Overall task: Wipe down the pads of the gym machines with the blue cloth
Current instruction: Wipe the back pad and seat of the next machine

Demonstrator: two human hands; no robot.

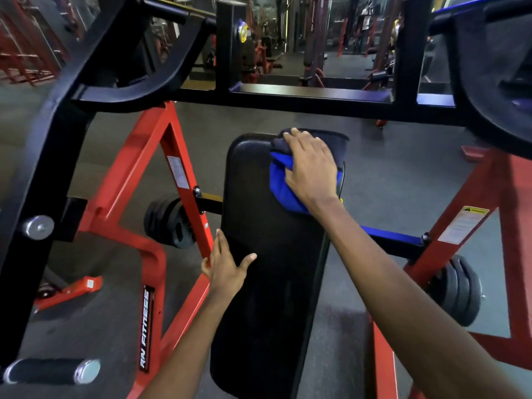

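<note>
A person's right hand [312,168] lies flat, fingers spread and straight, pressing a bunched blue cloth [280,184] onto the far end of a long black pad [273,269] on a plate-loaded gym machine. The pad's long axis runs away from the person, so nearly all of its length lies on the near side of the cloth, toward the body; any stroke over the rest would likely have to come back along that axis. The left hand [227,266] holds nothing: its straight fingers lie along the pad's left edge about midway, thumb spread onto the top, apparently bracing it. The right hand is the one on the cloth, and the cloth covers the pad's far right corner. Red frame [178,156] tubes flank the pad, black weight plates [167,223] hang on either side, and a black frame [57,125] arches overhead. The grey floor [403,174] runs back to more machines in a dim gym.
</note>
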